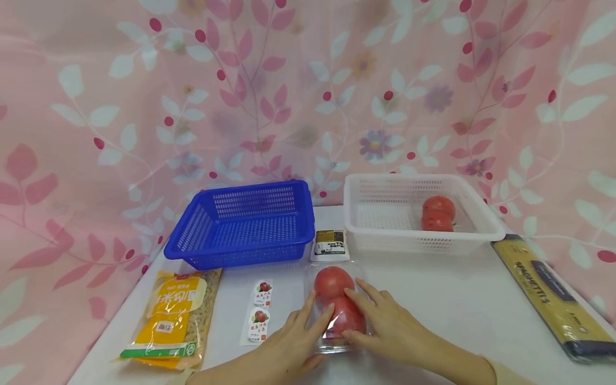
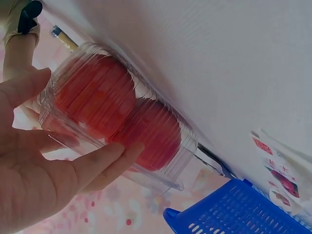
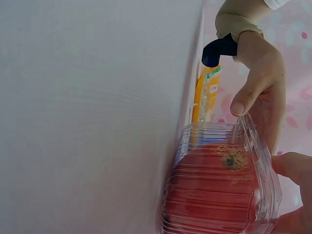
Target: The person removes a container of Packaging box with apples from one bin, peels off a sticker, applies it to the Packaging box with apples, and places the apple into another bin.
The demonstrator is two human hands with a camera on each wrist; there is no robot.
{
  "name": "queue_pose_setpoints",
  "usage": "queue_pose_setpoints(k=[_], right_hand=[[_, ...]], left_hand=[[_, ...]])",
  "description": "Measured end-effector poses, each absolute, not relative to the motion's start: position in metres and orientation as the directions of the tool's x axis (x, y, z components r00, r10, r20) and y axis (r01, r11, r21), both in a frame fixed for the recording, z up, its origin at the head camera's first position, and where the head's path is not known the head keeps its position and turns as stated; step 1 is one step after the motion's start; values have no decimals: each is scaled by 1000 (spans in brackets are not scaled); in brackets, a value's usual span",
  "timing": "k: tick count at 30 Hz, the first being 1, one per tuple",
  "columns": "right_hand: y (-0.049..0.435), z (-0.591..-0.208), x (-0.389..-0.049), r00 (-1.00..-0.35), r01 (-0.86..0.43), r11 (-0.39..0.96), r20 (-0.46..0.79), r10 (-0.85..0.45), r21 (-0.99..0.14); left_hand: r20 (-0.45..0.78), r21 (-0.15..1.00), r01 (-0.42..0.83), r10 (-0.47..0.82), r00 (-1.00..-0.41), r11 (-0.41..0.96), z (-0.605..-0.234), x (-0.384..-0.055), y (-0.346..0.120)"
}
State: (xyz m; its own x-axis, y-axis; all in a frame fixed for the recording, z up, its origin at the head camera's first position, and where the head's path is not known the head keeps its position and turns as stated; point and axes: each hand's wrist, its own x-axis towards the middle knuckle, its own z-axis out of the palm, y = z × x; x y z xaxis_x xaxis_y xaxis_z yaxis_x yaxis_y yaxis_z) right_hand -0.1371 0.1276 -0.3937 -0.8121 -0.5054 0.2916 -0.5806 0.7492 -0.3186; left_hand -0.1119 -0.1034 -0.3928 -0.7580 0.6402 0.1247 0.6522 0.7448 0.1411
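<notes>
A clear plastic clamshell box [image 1: 358, 271] with two red tomatoes [image 1: 334, 283] inside stands on the table in front of me. Its lid lies over the tomatoes. My left hand [image 1: 300, 342] rests on the lid from the left, fingers extended along its edge in the left wrist view. From the right, my right hand [image 1: 397, 326] touches the lid with spread fingers, its thumb near the front corner. To the left of the box lies a strip with two fruit-print stickers [image 1: 260, 325].
Behind are a blue basket [image 1: 245, 259] and a white basket [image 1: 418, 235] holding another box of tomatoes [image 1: 439, 208]. A small white packet [image 1: 330, 246] sits between them. A yellow pasta bag [image 1: 163, 326] lies left, a spaghetti pack [image 1: 553, 294] right.
</notes>
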Motion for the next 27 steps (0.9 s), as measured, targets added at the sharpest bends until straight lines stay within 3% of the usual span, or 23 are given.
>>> queue_pose_setpoints(k=[5,10,14,19,27], right_hand=[[128,-395,-138,-783,-609,752,344,-519,-252],[129,-395,-141,-743,-643,741,394,-541,-193],[129,-394,-143,-712,-667,726,427,-557,-165],[127,-391,-147,-657,-697,710,485,-578,-98],[123,-379,-154,-644,-699,712,493,-585,-68]], left_hand=[[129,112,666,653,-746,738,-392,-114,-105],[174,57,711,695,-698,701,-390,-116,-112],[176,91,730,711,-681,677,-390,-116,-118],[132,137,705,693,-709,696,-388,-112,-123],[51,159,588,588,-807,793,-385,-111,-141]])
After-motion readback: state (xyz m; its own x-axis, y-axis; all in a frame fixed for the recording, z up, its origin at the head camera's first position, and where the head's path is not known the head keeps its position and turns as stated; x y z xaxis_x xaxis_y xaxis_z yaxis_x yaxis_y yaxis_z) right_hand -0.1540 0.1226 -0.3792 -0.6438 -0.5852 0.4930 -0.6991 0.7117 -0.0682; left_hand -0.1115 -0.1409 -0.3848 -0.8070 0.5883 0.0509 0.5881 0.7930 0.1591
